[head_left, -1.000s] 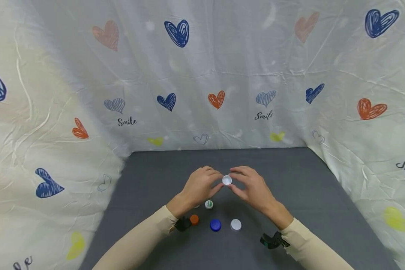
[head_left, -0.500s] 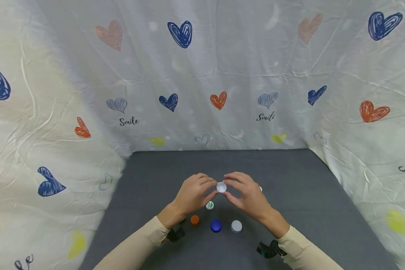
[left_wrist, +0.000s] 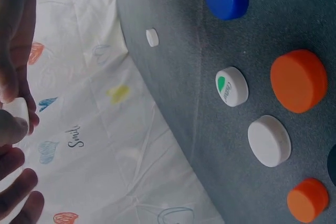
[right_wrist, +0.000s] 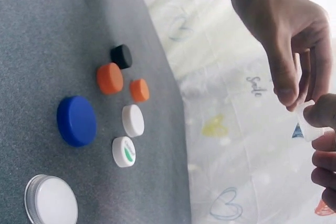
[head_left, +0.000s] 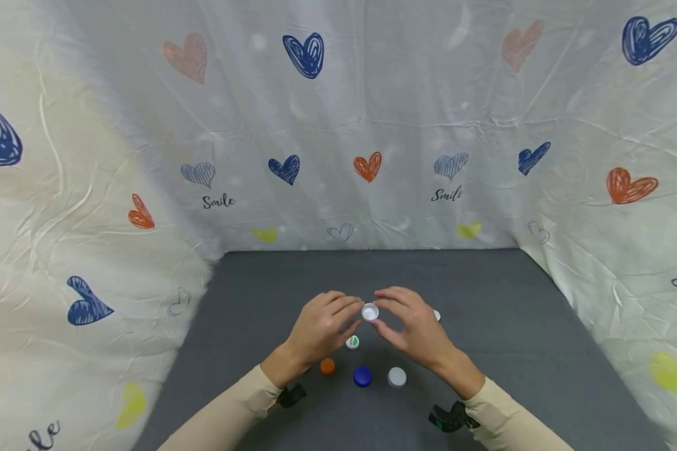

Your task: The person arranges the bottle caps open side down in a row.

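Note:
A small white bottle cap [head_left: 370, 312] is held up above the table, its hollow side toward the head camera. My left hand [head_left: 321, 326] pinches it by the left edge between thumb and fingertips. On the opposite edge my right hand [head_left: 409, 322] pinches the same cap. In the right wrist view the right thumb lies across the cap [right_wrist: 310, 123], hiding part of it. Below the hands lie a white cap with a green mark [head_left: 352, 342], an orange cap [head_left: 328, 366], a blue cap [head_left: 363, 376] and a larger white cap [head_left: 397, 377].
Another white cap [head_left: 437, 316] lies just beyond the right hand. In the right wrist view, a second orange cap [right_wrist: 139, 90], a plain white cap [right_wrist: 133, 120] and a black cap [right_wrist: 121, 56] also show. A heart-printed cloth [head_left: 338, 125] hangs around the dark grey table [head_left: 271, 275].
Both hands have come slightly left and nearer with the white cap, mostly in the first half second. The white cap beyond the right hand has come into sight. The loose caps stay put.

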`<state>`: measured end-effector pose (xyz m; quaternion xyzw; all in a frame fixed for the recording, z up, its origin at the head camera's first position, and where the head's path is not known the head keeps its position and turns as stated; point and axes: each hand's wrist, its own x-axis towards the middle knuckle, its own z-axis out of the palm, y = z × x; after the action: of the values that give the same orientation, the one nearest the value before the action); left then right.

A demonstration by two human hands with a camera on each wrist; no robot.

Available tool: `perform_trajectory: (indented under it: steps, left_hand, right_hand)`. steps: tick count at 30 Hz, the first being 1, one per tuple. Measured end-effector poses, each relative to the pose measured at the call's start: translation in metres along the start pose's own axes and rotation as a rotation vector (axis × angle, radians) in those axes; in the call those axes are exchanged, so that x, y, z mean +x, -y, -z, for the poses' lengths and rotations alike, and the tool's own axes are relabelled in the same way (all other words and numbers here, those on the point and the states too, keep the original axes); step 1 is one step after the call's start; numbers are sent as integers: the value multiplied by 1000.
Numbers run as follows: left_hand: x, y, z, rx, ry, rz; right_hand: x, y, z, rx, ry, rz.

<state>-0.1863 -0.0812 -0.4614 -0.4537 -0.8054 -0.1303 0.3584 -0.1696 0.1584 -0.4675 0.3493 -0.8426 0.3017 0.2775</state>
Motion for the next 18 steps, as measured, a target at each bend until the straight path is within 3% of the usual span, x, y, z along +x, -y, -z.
perform_trajectory:
  steps: [8, 12, 15, 18]
  left_hand:
    - [0, 0, -3, 24, -83, -65]
    - [0, 0, -5, 15, -94, -72]
    - [0, -1, -5, -21, -78, -44]
    - [-2, -1, -7, -95, -30, 40]
  right_hand:
    - [-1, 2, 2, 54, 21, -51]
    - [-3, 2, 2, 88, 39, -76]
    - [-3, 2, 3, 90, 35, -80]
    - [-3, 0, 5, 70, 16, -49]
